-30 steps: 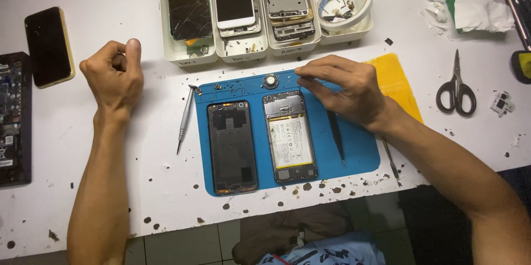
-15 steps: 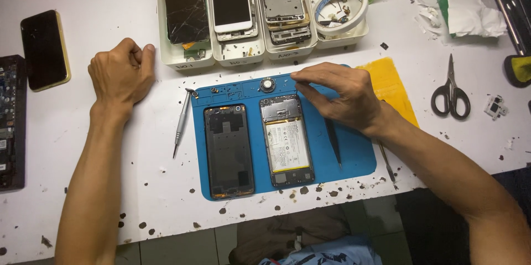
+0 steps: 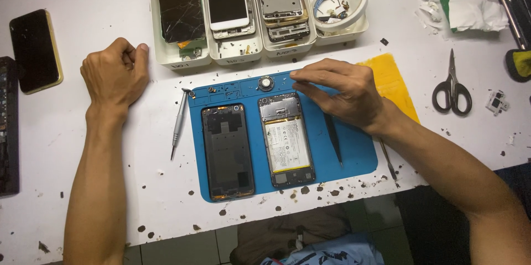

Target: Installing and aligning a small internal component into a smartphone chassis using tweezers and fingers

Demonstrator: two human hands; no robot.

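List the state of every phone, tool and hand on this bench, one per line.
Left hand: loosely fisted on the table, holding nothing.
Right hand: flat on the blue mat, fingertips near the top edge.
Opened phone: back off, battery exposed.
Back cover: detached, inside up.
Screwdriver: lying loose.
Scissors: closed.
Black phone in tray: screen cracked.

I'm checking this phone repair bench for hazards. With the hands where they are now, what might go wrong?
1. The right hand reaches over the opened phone with its exposed battery; a slip might press on it.
2. Tiny screws lie loose along the blue mat edge, near the fingers; a sweep might scatter them.
3. The screwdriver lies half off the mat near the left hand and might roll if nudged.
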